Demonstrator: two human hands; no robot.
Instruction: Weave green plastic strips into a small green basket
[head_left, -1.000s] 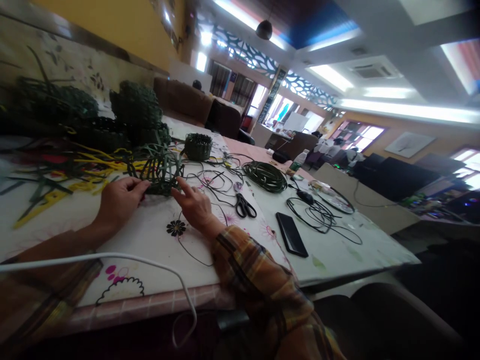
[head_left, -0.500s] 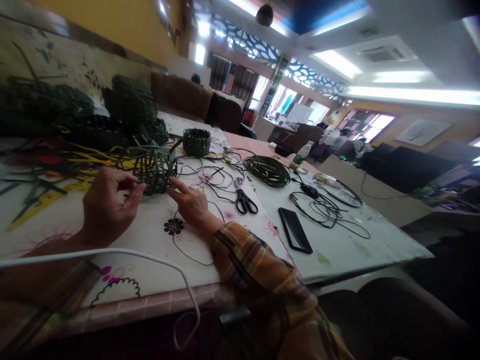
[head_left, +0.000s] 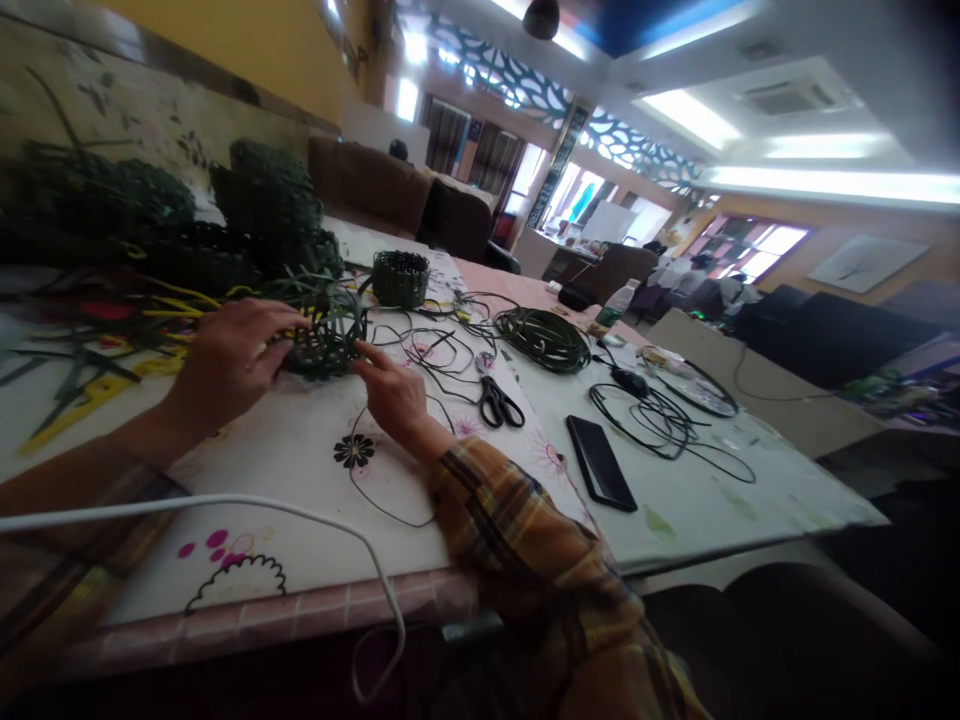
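A half-woven dark green basket (head_left: 328, 335) with loose strips sticking up lies on the flowered tablecloth (head_left: 300, 470). My left hand (head_left: 229, 362) rests against its left side, fingers curled over the strips. My right hand (head_left: 393, 392) touches its right side with the fingertips, the wrist in a plaid sleeve. A finished small green basket (head_left: 400, 277) stands behind it.
Scissors (head_left: 496, 398), a black phone (head_left: 601, 462), a green cord coil (head_left: 545, 339) and tangled black wires (head_left: 660, 420) lie to the right. Dark woven pieces (head_left: 247, 225) and yellow and green strips (head_left: 112, 340) crowd the left. A white cable (head_left: 225, 505) crosses the front.
My left hand has moved forward from a raised, pinching pose and now lies on the basket's left side. The right hand stays at the basket's right side. The view shifted slightly.
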